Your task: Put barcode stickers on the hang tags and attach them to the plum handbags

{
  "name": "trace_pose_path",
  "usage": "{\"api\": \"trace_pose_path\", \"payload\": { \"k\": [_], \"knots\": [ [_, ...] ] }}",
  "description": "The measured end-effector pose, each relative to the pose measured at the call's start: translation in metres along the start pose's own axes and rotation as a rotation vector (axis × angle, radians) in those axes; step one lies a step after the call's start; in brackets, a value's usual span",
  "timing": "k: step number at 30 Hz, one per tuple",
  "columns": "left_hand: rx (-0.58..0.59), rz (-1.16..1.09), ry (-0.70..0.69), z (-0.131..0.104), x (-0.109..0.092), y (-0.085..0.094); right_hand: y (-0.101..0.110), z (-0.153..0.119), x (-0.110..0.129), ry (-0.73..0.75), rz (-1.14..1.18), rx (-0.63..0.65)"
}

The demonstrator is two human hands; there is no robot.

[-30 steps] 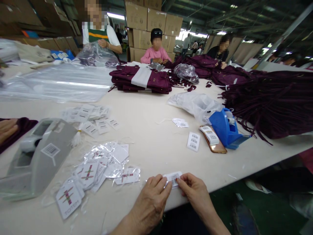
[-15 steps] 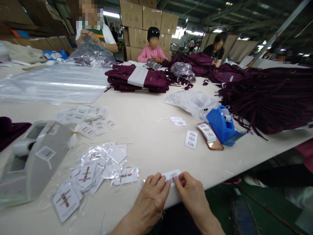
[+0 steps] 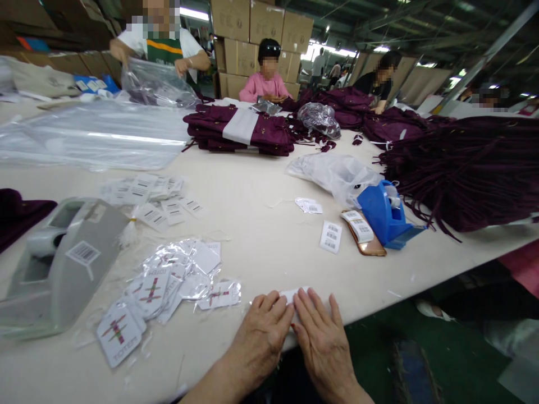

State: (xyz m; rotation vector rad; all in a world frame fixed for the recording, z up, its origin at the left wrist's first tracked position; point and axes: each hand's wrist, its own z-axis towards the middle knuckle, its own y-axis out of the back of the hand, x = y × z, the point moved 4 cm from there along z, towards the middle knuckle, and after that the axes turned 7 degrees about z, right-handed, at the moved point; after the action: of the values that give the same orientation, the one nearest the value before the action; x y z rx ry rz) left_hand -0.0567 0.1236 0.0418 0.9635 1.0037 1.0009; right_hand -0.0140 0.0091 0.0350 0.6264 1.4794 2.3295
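Near the close edge of the cream-topped table (image 3: 252, 235), a small white card tag (image 3: 290, 293) lies mostly covered by both hands. The left hand (image 3: 261, 335), fingers together and slightly bent, rests over its left part; whether it grips, I cannot tell (the thumb is hidden). The right hand (image 3: 322, 331) lies opened out, fingers extended over the tag's right part, grasping nothing. Left along that edge is a pile of white TOTEM-printed tags in clear plastic (image 3: 155, 289).
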Motion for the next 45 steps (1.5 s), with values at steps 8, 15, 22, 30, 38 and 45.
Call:
{"api": "trace_pose_path", "payload": {
  "k": [8,15,22,30,38,45],
  "knots": [
    [-0.039,-0.024,0.006,-0.002,0.002,0.000,-0.005,0.002,0.000,-0.103,-0.011,0.073],
    [-0.063,0.039,-0.015,-0.002,0.002,0.001,-0.001,0.001,-0.009,-0.138,-0.079,0.025],
    [-0.177,-0.073,0.015,-0.003,0.005,0.007,-0.004,-0.008,-0.012,-0.126,-0.040,0.023],
    [-0.286,0.008,0.156,-0.012,0.023,0.012,-0.008,-0.017,-0.022,-0.340,-0.096,-0.127],
    [-0.230,-0.120,0.203,-0.017,0.028,-0.005,-0.014,-0.009,-0.007,-0.330,-0.073,-0.115],
    [-0.206,-0.172,0.214,-0.015,0.028,-0.002,-0.016,0.001,0.017,-0.229,0.063,-0.055]
  ]
}}
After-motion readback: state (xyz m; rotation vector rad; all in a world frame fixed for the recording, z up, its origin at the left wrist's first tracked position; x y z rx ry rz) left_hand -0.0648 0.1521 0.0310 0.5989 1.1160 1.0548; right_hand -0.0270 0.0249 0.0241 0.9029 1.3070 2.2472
